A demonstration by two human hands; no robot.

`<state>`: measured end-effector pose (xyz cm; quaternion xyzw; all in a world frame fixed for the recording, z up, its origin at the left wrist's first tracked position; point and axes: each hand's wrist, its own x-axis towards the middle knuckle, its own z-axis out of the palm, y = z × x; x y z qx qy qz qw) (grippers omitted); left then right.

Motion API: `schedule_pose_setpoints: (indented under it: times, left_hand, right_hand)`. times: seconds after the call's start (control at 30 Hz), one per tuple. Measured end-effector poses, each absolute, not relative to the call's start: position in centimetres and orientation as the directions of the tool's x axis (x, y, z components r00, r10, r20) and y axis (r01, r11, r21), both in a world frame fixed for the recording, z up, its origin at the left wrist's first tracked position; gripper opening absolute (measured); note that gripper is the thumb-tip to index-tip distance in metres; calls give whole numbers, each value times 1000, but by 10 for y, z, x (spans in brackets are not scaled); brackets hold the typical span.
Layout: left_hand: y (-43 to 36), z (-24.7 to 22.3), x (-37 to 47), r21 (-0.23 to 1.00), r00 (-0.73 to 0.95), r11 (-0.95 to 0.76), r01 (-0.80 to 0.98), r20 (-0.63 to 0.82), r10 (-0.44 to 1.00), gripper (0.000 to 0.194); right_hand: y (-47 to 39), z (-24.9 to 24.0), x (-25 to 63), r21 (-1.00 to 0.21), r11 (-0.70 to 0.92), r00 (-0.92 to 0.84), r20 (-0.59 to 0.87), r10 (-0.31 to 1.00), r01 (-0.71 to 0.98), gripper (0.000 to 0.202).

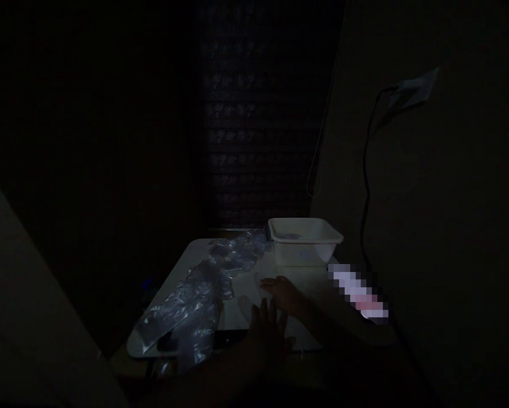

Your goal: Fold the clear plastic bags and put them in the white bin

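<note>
"What's by your hands?"

"A thin, pale, see-through piece [244, 306], probably plastic, on the white, round-cornered table [309, 283], at ten o'clock from my left hand [268, 326]. That hand's fingers are spread; whether my right hand [283, 293] pinches anything, I can't tell in this dark."

"And the shiny stuff?"

"A clear, crinkled plastic strip [199, 283], nine to eleven o'clock. Both should be light, limp and slippery, so I'd take each by an edge, gently."
</note>
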<state>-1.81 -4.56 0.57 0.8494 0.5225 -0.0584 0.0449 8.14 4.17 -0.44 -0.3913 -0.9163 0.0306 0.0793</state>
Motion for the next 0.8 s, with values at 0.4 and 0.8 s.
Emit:
schedule_pose_setpoints:
  times: [0.4, 0.8]
  left_hand:
    - [-47, 8, -20, 52, 464, -462, 885, -160, 871, 56]
    - [-40, 2, -21, 48, 476, -475, 879, -158, 865, 57]
  right_hand:
    - [61, -4, 67, -85, 587, -572, 145, 807, 805, 51]
    - [58, -5, 74, -66, 574, -557, 176, 812, 816, 48]
